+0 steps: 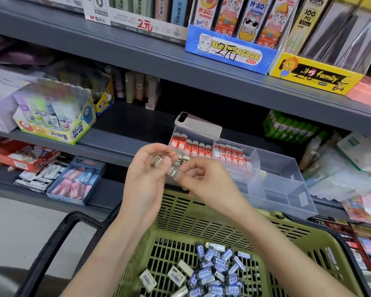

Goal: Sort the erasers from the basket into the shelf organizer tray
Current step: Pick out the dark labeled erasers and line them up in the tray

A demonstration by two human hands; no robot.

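Left hand (147, 170) is cupping a few small wrapped erasers (157, 161), fingers curled round them. Right hand (204, 179) is pinching a single eraser (173, 174) between thumb and fingertips, just beside the left palm. Both hands are hovering above the green basket (180, 224), over its far rim. Loose erasers (214, 273) are lying on the basket floor. Clear organizer tray (287, 179) is sitting just beyond the basket, with red-sleeved erasers (193, 147) standing in its rear compartments.

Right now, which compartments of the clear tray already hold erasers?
The far-left ones of the clear tray, by the phone: red-and-white erasers stand upright in rows there. The compartments at the right end show only bare plastic.
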